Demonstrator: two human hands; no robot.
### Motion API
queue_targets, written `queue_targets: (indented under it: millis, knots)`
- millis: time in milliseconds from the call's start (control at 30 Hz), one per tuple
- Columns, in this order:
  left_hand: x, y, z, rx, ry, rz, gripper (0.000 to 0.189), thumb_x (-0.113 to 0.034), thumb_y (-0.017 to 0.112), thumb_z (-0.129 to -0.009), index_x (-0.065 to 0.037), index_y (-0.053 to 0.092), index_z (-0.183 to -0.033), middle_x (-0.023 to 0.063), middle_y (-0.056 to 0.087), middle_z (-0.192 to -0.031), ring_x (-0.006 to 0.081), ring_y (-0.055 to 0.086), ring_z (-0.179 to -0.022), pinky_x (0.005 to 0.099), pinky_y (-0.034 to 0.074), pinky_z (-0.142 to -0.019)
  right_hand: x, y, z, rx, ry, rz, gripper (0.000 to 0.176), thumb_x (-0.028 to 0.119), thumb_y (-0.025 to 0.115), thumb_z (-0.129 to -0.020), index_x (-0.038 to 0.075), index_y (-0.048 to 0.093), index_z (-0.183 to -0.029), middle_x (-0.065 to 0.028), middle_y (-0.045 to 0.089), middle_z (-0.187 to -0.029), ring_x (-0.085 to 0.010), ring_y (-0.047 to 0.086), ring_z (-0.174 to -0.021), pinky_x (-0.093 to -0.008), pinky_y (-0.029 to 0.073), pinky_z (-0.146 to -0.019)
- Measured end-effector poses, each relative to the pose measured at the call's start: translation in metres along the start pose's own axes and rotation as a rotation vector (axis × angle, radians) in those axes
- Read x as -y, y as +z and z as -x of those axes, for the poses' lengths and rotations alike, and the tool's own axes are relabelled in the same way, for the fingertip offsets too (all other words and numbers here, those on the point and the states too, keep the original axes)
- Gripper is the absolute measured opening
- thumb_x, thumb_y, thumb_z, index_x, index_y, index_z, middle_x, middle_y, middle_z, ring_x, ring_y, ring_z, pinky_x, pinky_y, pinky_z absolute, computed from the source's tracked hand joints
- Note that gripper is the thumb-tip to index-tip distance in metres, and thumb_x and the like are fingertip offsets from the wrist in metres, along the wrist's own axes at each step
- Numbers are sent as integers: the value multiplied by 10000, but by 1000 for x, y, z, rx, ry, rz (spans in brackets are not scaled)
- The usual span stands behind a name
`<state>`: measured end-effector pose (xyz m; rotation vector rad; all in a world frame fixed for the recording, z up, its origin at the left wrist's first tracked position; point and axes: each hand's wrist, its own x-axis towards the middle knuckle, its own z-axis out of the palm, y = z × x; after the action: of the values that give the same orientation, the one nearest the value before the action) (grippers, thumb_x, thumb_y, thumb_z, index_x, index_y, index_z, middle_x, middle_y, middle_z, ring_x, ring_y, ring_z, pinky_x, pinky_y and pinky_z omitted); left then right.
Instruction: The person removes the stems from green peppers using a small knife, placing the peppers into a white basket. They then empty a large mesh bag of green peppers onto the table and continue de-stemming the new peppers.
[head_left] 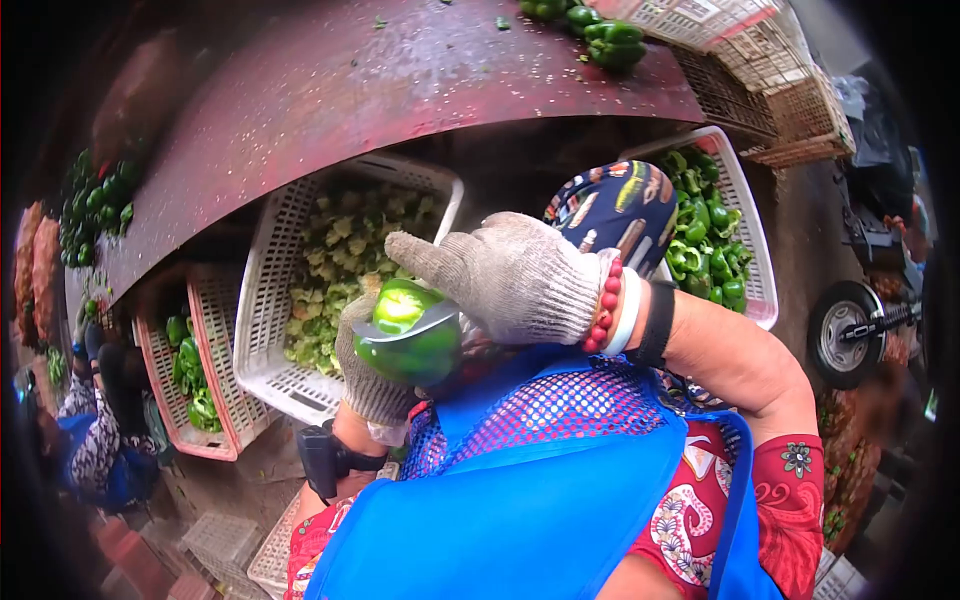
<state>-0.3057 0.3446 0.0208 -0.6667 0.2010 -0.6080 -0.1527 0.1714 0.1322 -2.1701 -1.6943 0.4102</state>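
My left hand (372,378), in a grey knit glove, is closed around a green bell pepper (425,358) in front of my chest. Across the pepper's pale, brightly lit end lies the curved blade of a knife (405,333). My gloved right hand (530,270) is closed at the blade's right end, one finger stretched out to the left above the pepper; the knife's handle is hidden. Just beyond both hands stands a white plastic crate (247,335) holding many pale green pepper pieces (335,255).
A white crate (752,205) of green peppers stands right of my knee. A reddish table (400,80) spans the front, with whole peppers (612,45) on it. Pink crates (220,385) stand left; another person (100,440) sits beyond. A wheel (845,333) is far right.
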Motion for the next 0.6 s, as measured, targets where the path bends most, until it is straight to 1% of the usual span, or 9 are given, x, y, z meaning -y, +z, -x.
queue_targets:
  millis: [67,167,300,400,433,500,533,567,600]
  knots:
    - [10,2,14,-230,420,-432,318,-343,561,-990,-46,627,-1081,148,658,-766,226,609,-572,324,486,-508,-6,2,-22,93,43,18,750,278,766,-866,91,456,-1522,-137,745,-948,-364,738,-752,-441,587,-676]
    - [25,17,18,-257,508,-667,598,-580,425,-986,-34,591,-1164,207,630,-796,251,519,-484,354,428,-437,-13,6,-50,144,16,132,659,196,675,-941,82,426,-1541,-161,732,-1004,-343,760,-867,-444,616,-728]
    - [23,11,34,-298,612,-643,705,-673,365,-967,-27,591,-1136,195,601,-747,241,466,-451,367,389,-419,9,22,-66,169,-139,30,667,125,704,-908,72,435,-1516,-157,745,-1061,-357,761,-946,-455,611,-776]
    - [26,12,37,-315,657,-683,767,-727,333,-951,-24,590,-1118,183,581,-718,234,424,-426,369,358,-402,-5,12,-80,343,51,-71,627,109,680,-919,72,450,-1501,-169,750,-1109,-365,759,-978,-462,609,-777]
    - [24,12,37,-263,622,-588,767,-722,319,-956,-25,599,-1112,175,579,-711,228,409,-437,371,377,-430,-9,12,-82,387,126,58,602,102,652,-932,70,459,-1501,-176,751,-1123,-362,759,-981,-465,609,-781]
    - [16,0,42,-269,666,-626,779,-728,305,-952,-25,603,-1108,181,585,-712,211,382,-430,369,374,-436,-19,28,-78,320,188,50,702,101,705,-881,90,436,-1529,-191,749,-1081,-376,754,-938,-468,603,-771]
    - [13,0,41,-259,661,-662,723,-697,362,-954,-34,613,-1099,181,605,-727,215,432,-458,370,399,-455,-23,32,-75,252,201,22,788,108,744,-847,112,406,-1559,-199,746,-1064,-392,748,-903,-472,597,-773]
    - [10,1,41,-249,656,-699,668,-665,419,-955,-43,623,-1090,181,624,-742,219,481,-485,371,424,-473,-25,35,-70,242,188,4,741,118,742,-850,74,438,-1524,-194,749,-1058,-376,754,-915,-464,601,-758]
    - [8,-1,42,-504,759,-1080,618,-628,470,-947,-50,633,-1094,175,643,-759,228,529,-532,377,449,-503,-21,34,-64,235,175,-14,698,129,740,-853,36,471,-1490,-188,752,-1051,-360,760,-926,-455,606,-744]
